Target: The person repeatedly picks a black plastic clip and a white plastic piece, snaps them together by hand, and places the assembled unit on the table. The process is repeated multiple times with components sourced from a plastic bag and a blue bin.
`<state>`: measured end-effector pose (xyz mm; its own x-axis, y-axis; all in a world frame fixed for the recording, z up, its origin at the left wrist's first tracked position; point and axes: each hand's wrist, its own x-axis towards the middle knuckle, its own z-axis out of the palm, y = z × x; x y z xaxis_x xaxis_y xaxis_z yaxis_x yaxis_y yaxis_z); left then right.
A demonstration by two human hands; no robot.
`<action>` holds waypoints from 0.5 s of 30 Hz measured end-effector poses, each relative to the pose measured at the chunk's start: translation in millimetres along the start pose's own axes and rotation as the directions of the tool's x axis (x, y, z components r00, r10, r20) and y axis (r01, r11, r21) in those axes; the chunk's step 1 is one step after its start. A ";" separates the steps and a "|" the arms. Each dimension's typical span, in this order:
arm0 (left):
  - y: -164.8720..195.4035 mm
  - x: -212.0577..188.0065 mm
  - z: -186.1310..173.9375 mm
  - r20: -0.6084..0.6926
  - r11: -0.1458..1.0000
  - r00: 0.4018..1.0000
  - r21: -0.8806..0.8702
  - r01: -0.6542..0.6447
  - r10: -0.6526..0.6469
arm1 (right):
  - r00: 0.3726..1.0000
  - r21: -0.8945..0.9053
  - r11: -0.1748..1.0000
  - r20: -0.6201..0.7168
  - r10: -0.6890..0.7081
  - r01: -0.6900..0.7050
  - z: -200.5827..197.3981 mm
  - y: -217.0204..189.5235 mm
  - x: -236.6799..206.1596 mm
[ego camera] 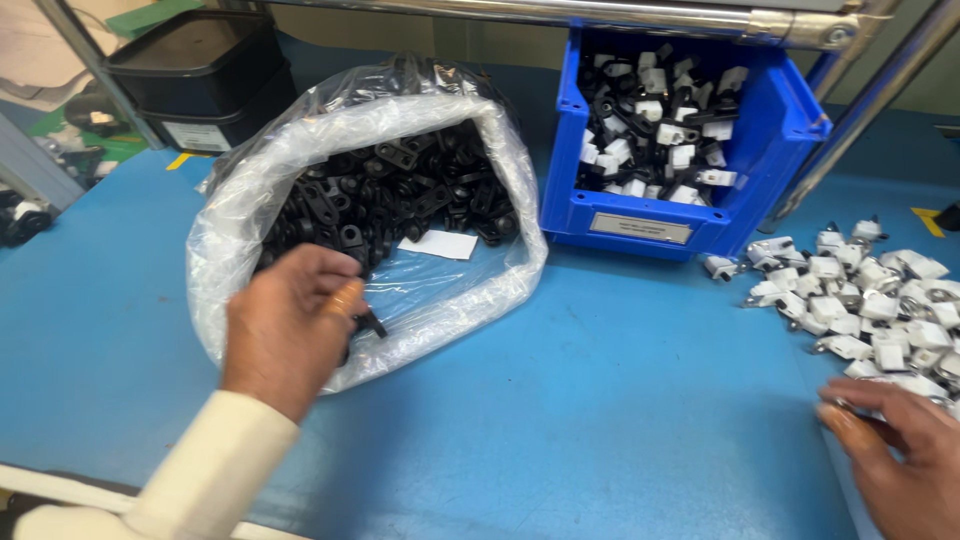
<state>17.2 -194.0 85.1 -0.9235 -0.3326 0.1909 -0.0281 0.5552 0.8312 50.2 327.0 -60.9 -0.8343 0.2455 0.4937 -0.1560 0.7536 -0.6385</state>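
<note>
- Left hand [290,325], lower left of frame, at the mouth of a clear plastic bag [470,285]; grip pinched on one small black plastic link [371,322] between thumb and forefinger.
- Bag holds a heap of the same black links [400,195].
- Link judged light, stiff, smooth; best pinched across its flat body.
- Right hand [895,445], lower right, fingers curled at the edge of a pile of white clips [870,300] on the blue tabletop [600,400]; cannot tell if it grasps one.
- Blue bin [790,125], upper right, holds assembled black-and-white pieces.
</note>
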 end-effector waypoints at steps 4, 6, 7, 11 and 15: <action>4.0 17.9 -8.5 0.073 0.981 0.992 0.171 0.088 -0.102 | 0.991 0.221 0.966 0.028 0.130 -0.132 28.3 -56.4 -10.8; 1.8 22.4 -9.8 0.214 0.931 0.971 0.365 0.022 -0.107 | 0.978 0.100 0.978 0.113 0.173 -0.185 33.8 -79.9 -14.8; -0.1 24.3 -11.0 0.282 0.891 0.952 0.454 -0.022 -0.120 | 0.968 0.038 0.977 0.153 0.200 -0.208 33.9 -89.5 -16.2; -8.5 26.3 -1.2 0.520 0.646 0.844 0.601 -0.470 0.130 | 0.923 -0.053 0.942 0.186 0.336 -0.332 21.2 -114.5 -12.7; -6.9 37.7 10.3 0.571 0.640 0.820 0.615 -0.462 0.043 | 0.867 -0.158 0.879 0.159 0.472 -0.450 19.9 -130.9 3.4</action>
<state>-21.4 -202.5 81.2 -0.9767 0.1866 -0.1065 0.1733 0.9772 0.1226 57.2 217.0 12.6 -0.8810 0.4719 0.0332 0.3214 0.6484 -0.6901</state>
